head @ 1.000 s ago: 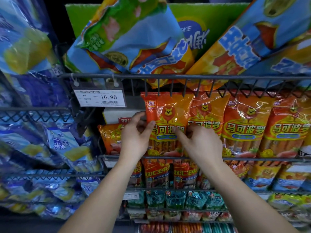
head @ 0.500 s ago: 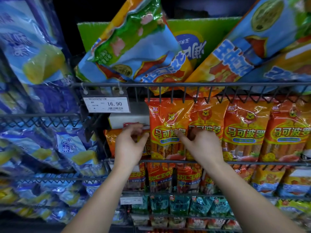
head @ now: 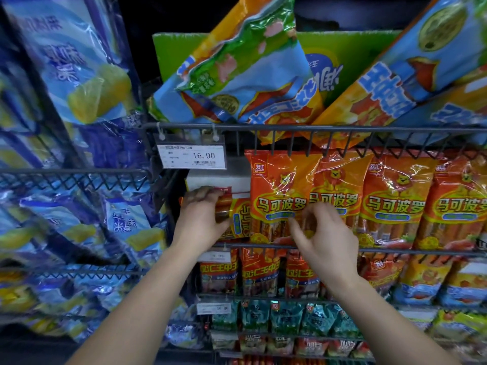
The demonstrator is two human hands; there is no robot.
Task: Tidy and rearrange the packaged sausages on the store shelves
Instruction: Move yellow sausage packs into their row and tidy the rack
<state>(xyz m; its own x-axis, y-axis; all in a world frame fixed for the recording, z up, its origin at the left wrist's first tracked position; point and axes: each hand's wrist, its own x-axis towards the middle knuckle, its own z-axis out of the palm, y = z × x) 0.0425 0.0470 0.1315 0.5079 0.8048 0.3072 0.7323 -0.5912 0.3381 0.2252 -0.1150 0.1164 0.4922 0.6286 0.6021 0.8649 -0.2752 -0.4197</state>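
I see my left hand (head: 201, 219) at the left end of the middle grey wire shelf (head: 411, 251), gripping a sideways orange plastic sausage pack (head: 235, 219). Its fingers (head: 204, 193) curl over the pack's upper edge and the thumb lies along its lower part. That pack lies on its side, touching the first of the upright orange plastic sausage packs (head: 279, 185), which stand in a row running right along the same shelf.

My right hand (head: 325, 241) is in front of the first two upright packs, low down near the shelf rail, with its fingers bent and blurred. I cannot tell whether they pinch anything or only touch the wrapping.

A white carton (head: 218, 177) sits behind the sideways pack, and a white price tag (head: 191, 156) reading 16.90 hangs from the rail above. Large blue and orange bags (head: 250, 83) lean on the shelf overhead. Red and orange packs (head: 259, 272) fill the shelf below, with teal packs (head: 284, 317) under those. Blue and yellow packs (head: 79, 75) crowd the racks to the left.
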